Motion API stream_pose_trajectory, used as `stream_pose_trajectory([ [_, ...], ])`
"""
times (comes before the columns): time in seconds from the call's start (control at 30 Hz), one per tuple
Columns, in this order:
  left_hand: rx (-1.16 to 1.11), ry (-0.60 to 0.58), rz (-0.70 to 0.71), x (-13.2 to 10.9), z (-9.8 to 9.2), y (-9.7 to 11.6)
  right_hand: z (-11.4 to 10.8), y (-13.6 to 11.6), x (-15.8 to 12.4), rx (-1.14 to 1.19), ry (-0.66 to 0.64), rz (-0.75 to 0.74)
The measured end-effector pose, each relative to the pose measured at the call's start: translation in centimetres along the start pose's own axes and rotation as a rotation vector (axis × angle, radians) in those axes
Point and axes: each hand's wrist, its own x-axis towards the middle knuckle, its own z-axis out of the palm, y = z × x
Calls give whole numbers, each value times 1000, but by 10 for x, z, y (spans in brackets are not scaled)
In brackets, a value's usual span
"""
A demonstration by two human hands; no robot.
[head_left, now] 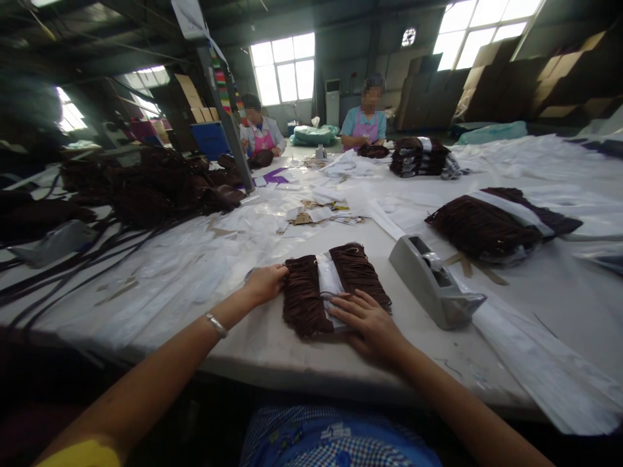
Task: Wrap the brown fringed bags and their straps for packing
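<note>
On the table before me lies a dark brown fringed piece [360,269] with small metal eyelets and a white paper band [329,275] round its middle. At its upper left edge, the fingers of my left hand [267,283] are closed on the brown material; the fingertips are partly hidden. My right hand [367,323] rests flat over the lower part of the band and the fringe, fingers stretched out. A grey tape dispenser [433,282] stands just right of my right hand, apart from it.
Banded brown fringed bundles [501,220] lie to the right and a stack [419,157] farther back. White plastic sheets [545,363] cover much of the table. Brown goods [160,185] with trailing straps are heaped left, by a metal post [228,123]. Two people work across the table.
</note>
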Motion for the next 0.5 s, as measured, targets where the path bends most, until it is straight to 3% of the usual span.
stream_pose_trajectory([
  [0.5,-71,-93,37,-6,-5,-12,0,-1,-1,10,52,5],
])
